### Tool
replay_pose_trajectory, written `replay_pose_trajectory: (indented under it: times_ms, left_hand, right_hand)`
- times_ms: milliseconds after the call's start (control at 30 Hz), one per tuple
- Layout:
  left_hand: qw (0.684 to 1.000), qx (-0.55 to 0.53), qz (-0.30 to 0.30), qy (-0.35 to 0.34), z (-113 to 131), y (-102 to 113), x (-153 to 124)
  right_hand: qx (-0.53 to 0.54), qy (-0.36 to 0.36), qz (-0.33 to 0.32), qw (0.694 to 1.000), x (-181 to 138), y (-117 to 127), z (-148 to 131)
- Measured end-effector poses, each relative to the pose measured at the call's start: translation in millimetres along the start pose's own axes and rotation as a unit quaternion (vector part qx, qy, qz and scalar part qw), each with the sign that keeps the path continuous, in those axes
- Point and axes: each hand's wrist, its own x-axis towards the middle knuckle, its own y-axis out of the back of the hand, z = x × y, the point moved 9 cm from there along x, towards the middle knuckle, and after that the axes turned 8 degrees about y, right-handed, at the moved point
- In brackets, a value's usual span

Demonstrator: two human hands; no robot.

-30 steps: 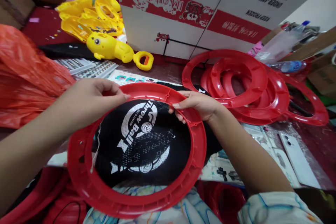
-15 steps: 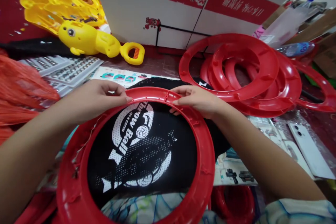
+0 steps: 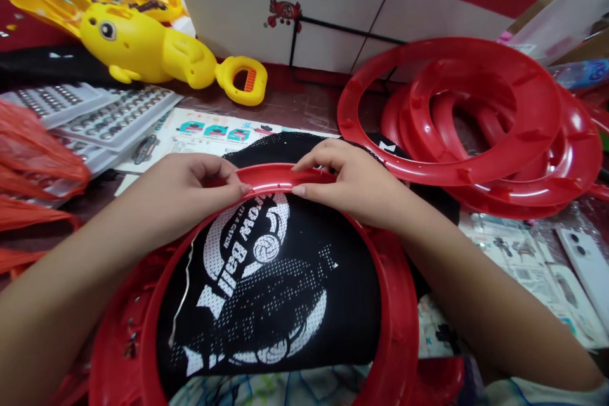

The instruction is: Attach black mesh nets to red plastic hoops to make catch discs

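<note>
A large red plastic ring (image 3: 397, 317) lies tilted in front of me over a black mesh cloth (image 3: 266, 292) printed in white with "Throw Ball". My left hand (image 3: 188, 193) pinches the ring's far rim from the left, fingers closed on it. My right hand (image 3: 349, 181) grips the same far rim just to the right, fingers curled over the edge. The fingertips of the two hands lie close together at the top of the ring. The cloth shows through the ring's opening and sticks out beyond its far edge.
A stack of red rings (image 3: 480, 127) lies at the right. A yellow duck-shaped toy (image 3: 152, 54) with more yellow parts sits far left, before a white and red carton (image 3: 304, 6). Blister trays (image 3: 90, 117), sticker sheets (image 3: 214, 133), orange plastic bags (image 3: 33, 171) and a white phone (image 3: 587, 260) surround them.
Both hands have slid along the far rim toward each other, the right hand moving left. The view has moved closer and lower over the ring.
</note>
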Motion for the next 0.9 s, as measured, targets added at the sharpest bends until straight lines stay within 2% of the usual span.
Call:
replay_pose_trajectory:
  times_ms: [133,200,300,367,433,533,700,900]
  left_hand:
    - [1.0,-0.022,0.011,-0.015,1,-1,-1]
    - [0.998,-0.033,0.014,-0.044,4,-1,-2]
    - [0.979,0.023,0.07,-0.19,29,5,-16]
    - [0.942,0.106,0.097,-0.302,49,1,-31]
    - [0.911,0.172,0.093,-0.364,58,-9,-41]
    - [0.889,0.198,0.09,-0.402,60,-16,-44]
    - [0.864,0.205,0.119,-0.443,61,-15,-47]
    - [0.862,0.231,0.116,-0.435,61,-19,-46]
  right_hand:
    - [-0.004,-0.015,0.017,1.0,-1,-2,1]
    - [-0.013,-0.016,0.027,0.999,-1,-3,-1]
    - [-0.007,-0.016,0.039,0.999,-2,-4,-3]
    - [0.004,-0.016,0.042,0.999,-2,-5,-3]
    - [0.007,-0.016,0.042,0.999,-2,-5,-2]
    - [0.0,-0.024,0.05,0.998,-1,-6,1]
    - [-0.032,-0.025,0.064,0.997,1,-10,3]
    - [-0.137,0.066,0.086,0.985,-16,7,-17]
